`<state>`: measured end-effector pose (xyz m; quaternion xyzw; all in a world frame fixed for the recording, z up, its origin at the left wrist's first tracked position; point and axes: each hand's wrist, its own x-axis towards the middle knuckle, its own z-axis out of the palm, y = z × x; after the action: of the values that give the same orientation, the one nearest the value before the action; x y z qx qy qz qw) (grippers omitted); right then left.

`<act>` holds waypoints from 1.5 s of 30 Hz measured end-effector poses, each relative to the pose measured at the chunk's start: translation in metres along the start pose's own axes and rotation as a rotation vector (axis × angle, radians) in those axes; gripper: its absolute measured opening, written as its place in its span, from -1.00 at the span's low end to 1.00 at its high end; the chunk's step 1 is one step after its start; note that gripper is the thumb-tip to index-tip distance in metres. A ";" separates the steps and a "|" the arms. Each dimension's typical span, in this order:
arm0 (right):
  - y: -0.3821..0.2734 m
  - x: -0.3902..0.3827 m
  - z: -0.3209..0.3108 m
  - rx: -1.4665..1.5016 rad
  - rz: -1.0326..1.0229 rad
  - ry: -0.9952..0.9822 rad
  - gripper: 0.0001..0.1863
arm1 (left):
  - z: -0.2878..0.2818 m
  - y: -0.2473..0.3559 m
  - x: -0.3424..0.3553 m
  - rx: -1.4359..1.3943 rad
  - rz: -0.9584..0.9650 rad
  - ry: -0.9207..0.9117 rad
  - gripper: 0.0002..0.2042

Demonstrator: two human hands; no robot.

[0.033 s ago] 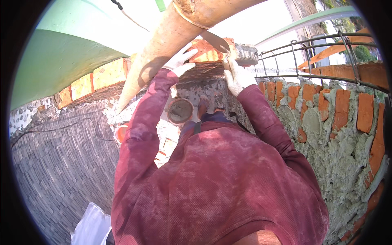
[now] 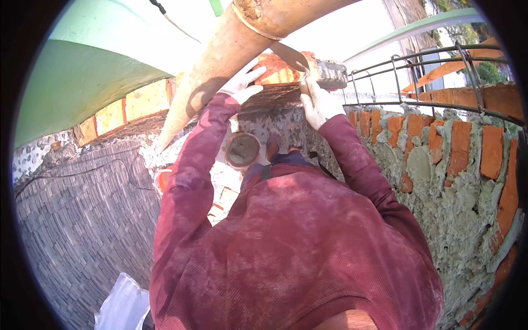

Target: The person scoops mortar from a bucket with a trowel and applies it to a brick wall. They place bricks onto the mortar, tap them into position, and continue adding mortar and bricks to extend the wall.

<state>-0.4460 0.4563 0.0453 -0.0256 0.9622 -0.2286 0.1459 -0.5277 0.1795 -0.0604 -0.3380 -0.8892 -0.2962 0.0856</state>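
Note:
My left hand [image 2: 242, 83], in a white glove, rests with its fingers apart against the left end of an orange brick [image 2: 278, 70] on top of the wall. In my right hand [image 2: 322, 103], also gloved, is the handle of a trowel [image 2: 290, 56]. The trowel's flat blade slants up and left across the brick, partly hidden behind a thick bamboo pole [image 2: 212, 69]. Right of the blade lies a grey, mortar-coated block end [image 2: 331, 73].
A bucket of grey mortar [image 2: 242, 150] stands below, by my feet. Steel reinforcing bars [image 2: 396, 77] run at right above a brick wall [image 2: 456, 148] with rough mortar. Grey stone-pattern cladding [image 2: 88, 214] covers the left side, and a white sack [image 2: 124, 305] lies lower left.

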 end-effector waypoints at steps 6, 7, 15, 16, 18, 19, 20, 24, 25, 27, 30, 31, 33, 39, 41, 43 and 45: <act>0.006 -0.001 0.008 -0.035 -0.152 0.141 -0.36 | -0.003 -0.002 0.004 -0.006 0.003 0.004 -0.45; 0.006 0.001 0.006 -0.067 -0.095 0.048 -0.36 | -0.003 -0.001 0.006 -0.009 0.000 0.005 -0.44; 0.022 -0.006 -0.004 -0.021 -0.089 0.120 -0.42 | -0.013 0.010 0.009 -0.204 -0.254 -0.289 -0.40; 0.015 -0.007 -0.014 -0.009 -0.083 0.116 -0.42 | -0.018 0.011 0.010 -0.126 -0.239 -0.296 -0.40; 0.014 -0.009 -0.019 0.035 -0.117 0.174 -0.39 | -0.011 0.012 0.003 -0.018 -0.241 -0.255 -0.40; 0.012 -0.010 -0.018 0.052 -0.172 0.245 -0.37 | -0.005 0.011 -0.004 0.039 -0.248 -0.232 -0.41; 0.010 -0.013 -0.017 0.070 -0.227 0.316 -0.35 | 0.006 0.009 -0.018 0.222 -0.164 -0.226 -0.36; 0.009 -0.014 -0.009 0.121 -0.185 0.288 -0.31 | 0.006 0.061 -0.015 0.356 -0.169 -0.190 -0.21; 0.008 -0.013 -0.005 0.152 -0.153 0.243 -0.32 | 0.010 0.061 -0.016 0.358 -0.198 -0.187 -0.21; 0.006 -0.004 -0.003 -0.118 -0.071 0.074 -0.36 | 0.014 0.067 -0.015 0.363 -0.262 -0.178 -0.20; -0.004 0.005 -0.033 -0.186 -0.070 0.029 -0.46 | 0.009 0.081 -0.010 0.358 -0.340 -0.241 -0.19; 0.006 0.018 -0.041 -0.090 -0.238 0.171 -0.42 | 0.011 0.089 -0.009 0.352 -0.288 -0.215 -0.18; -0.014 0.052 -0.081 -0.208 -0.147 0.030 -0.46 | 0.017 0.101 0.000 0.354 -0.201 -0.148 -0.17; -0.011 0.180 -0.083 -0.858 0.031 -0.469 -0.47 | 0.047 0.138 0.035 0.357 -0.288 -0.252 -0.16; -0.031 0.186 -0.081 -0.950 -0.043 -0.539 -0.45 | 0.056 0.139 0.028 0.407 -0.310 -0.249 -0.14; -0.054 0.191 -0.074 -1.016 -0.135 -0.587 -0.43 | 0.065 0.131 0.021 0.439 -0.324 -0.242 -0.13; -0.076 0.192 -0.069 -1.065 -0.213 -0.626 -0.41 | 0.070 0.127 0.018 0.460 -0.345 -0.198 -0.12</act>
<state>-0.6507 0.3957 0.0869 -0.2565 0.8479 0.2875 0.3641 -0.4554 0.3061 -0.0508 -0.1807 -0.9813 -0.0627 0.0212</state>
